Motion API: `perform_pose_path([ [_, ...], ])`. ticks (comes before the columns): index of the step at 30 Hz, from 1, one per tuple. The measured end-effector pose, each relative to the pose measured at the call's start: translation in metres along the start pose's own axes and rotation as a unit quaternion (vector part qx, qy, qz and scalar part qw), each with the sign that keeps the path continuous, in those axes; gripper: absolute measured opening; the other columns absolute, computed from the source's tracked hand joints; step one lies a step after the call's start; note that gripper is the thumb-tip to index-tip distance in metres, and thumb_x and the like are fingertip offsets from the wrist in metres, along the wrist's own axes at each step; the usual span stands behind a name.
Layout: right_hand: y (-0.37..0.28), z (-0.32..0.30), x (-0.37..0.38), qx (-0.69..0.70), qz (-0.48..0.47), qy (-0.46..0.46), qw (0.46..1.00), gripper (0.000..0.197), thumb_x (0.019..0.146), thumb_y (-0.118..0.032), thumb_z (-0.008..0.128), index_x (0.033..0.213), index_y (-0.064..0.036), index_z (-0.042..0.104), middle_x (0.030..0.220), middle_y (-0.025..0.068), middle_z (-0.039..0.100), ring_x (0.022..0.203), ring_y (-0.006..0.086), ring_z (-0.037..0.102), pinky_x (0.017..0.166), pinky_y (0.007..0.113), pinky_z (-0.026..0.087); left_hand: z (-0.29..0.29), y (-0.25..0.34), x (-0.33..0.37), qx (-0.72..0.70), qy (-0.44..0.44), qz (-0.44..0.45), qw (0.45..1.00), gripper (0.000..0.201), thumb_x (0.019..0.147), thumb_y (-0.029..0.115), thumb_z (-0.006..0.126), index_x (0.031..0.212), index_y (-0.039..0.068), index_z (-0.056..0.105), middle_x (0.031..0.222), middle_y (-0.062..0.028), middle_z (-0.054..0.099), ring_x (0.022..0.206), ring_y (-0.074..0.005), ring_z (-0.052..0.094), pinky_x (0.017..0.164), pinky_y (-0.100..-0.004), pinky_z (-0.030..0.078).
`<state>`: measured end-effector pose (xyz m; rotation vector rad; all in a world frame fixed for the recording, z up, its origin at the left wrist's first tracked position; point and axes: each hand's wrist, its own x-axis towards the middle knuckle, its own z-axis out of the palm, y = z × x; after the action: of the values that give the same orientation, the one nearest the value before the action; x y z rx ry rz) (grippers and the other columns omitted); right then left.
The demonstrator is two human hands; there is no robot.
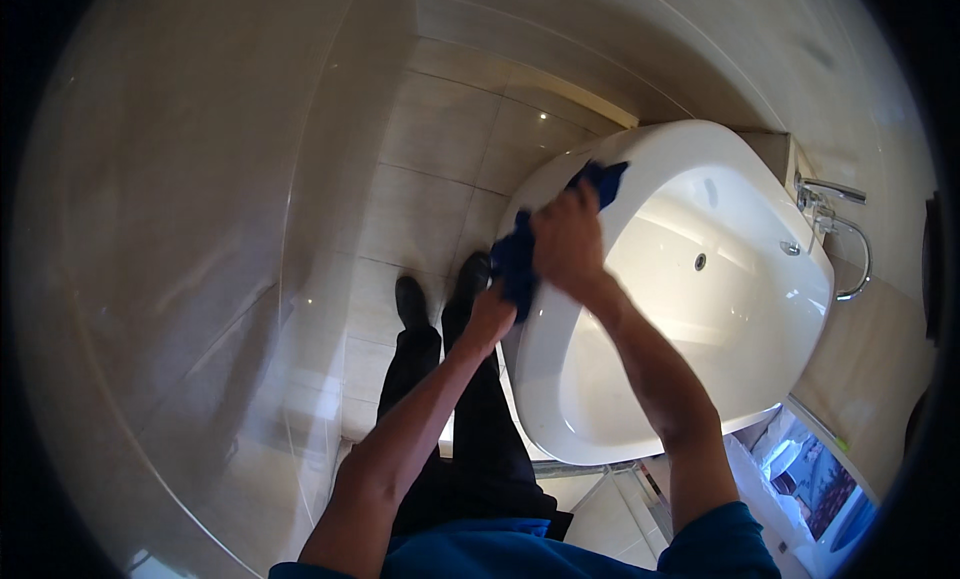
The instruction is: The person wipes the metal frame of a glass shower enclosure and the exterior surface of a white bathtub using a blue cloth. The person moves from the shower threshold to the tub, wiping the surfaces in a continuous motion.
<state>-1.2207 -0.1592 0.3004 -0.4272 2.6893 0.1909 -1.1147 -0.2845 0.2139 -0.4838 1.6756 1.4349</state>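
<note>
Sleeves of a blue top sit at the bottom edge, and from them the person's two bare forearms run up and away toward a white bathtub, which stands freestanding on a pale tiled floor. Below the arms, dark trousers and black shoes show the person standing right against the tub's near curved end, close enough to lean over the rim. The left hand is closed on the lower end of a dark blue cloth, fingers curled around it just outside the tub wall, apparently to keep that end taut. The right hand sits higher, palm down and fingers pressed together over the cloth, pinning it flat against the top of the rim; one corner of the cloth sticks out beyond the knuckles onto the rim. So the cloth is draped over the tub's near edge, held between both hands, a hold that suits rubbing the curved lip. Farther off, the inside of the tub shows a round overflow fitting, and beyond that chrome taps rise from the far ledge against the beige tiled wall.
</note>
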Motion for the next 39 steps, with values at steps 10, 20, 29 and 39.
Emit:
perform_pose_path([
  [10, 0.017, -0.011, 0.035, -0.06, -0.023, -0.117, 0.991, 0.024, 0.073, -0.017, 0.057, 0.094, -0.0166, 0.069, 0.091, 0.0111, 0.065, 0.096, 0.0269, 0.059, 0.087, 0.043, 0.036, 0.004, 0.0, 0.016, 0.118, 0.019, 0.018, 0.993, 0.033, 0.096, 0.023, 0.038, 0.113, 0.002, 0.058, 0.105, -0.0193, 0.062, 0.095, -0.0344, 0.058, 0.082, -0.0387, 0.044],
  [20, -0.021, 0.006, 0.019, -0.04, -0.13, -0.196, 0.971, 0.018, 0.078, -0.021, 0.057, 0.085, -0.0134, 0.072, 0.088, 0.0088, 0.069, 0.092, 0.0263, 0.063, 0.087, 0.047, 0.038, 0.014, -0.058, 0.018, 0.006, 0.014, 0.063, 0.998, 0.031, 0.093, 0.019, 0.039, 0.111, 0.001, 0.057, 0.106, -0.0191, 0.061, 0.094, -0.0297, 0.058, 0.082, -0.039, 0.044],
  [29, 0.011, -0.011, 0.043, -0.031, -0.114, -0.247, 0.962, 0.019, 0.077, -0.019, 0.058, 0.089, -0.0113, 0.071, 0.093, 0.0103, 0.069, 0.093, 0.0275, 0.064, 0.078, 0.048, 0.043, 0.008, 0.015, -0.002, -0.116, 0.031, -0.104, 0.987, 0.033, 0.096, 0.024, 0.04, 0.111, 0.001, 0.06, 0.1, -0.0153, 0.063, 0.091, -0.0231, 0.057, 0.082, -0.0362, 0.043],
  [39, 0.087, 0.014, 0.017, 0.152, 0.103, 0.321, 0.929, 0.023, 0.073, -0.01, 0.064, 0.095, -0.0075, 0.064, 0.121, 0.0174, 0.054, 0.121, 0.0372, 0.045, 0.101, 0.051, 0.032, 0.016, 0.099, 0.009, 0.043, 0.036, 0.218, 0.974, 0.024, 0.095, 0.023, 0.04, 0.091, 0.003, 0.053, 0.08, -0.0156, 0.054, 0.078, -0.0288, 0.053, 0.076, -0.036, 0.043],
])
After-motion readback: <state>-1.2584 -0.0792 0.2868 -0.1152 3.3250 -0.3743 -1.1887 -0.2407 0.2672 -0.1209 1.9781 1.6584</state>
